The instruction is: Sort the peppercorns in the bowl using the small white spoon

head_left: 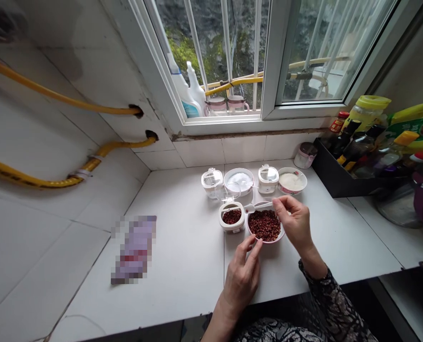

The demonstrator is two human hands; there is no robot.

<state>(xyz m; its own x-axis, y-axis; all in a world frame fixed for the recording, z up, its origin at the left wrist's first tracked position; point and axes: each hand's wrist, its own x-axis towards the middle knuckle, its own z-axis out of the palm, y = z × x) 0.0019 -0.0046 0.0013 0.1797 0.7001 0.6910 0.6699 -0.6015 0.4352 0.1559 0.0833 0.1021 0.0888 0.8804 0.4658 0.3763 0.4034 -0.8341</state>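
Here's the spoon [259, 207]: white, slim, with a straight handle and a small rounded head, lying nearly level across the view. Whether the head holds anything is too small to tell. The bowl [268, 242] is round with a pinkish rim, filled with coarse, dark red grains [264, 225]. Just left of it, the jar [231, 225] shows its pale body, lid raised at the far side, more red grains inside.

And to the fingers! The right hand [296, 221] has thumb and forefinger closed on the handle's right end, pinching it above the bowl's far right side. The spoon runs left from that pinch, over the far part of the bowl, its head near the jar's rim; contact there, I can't tell. Down at the near left, the left hand [242, 273] is loosely open, fingertips at the bowl's near rim.

Behind, on the white surface [183, 247], sit two lidded jars and two bowls, one of white stuff [239, 182], one of cream-coloured stuff [291, 181].
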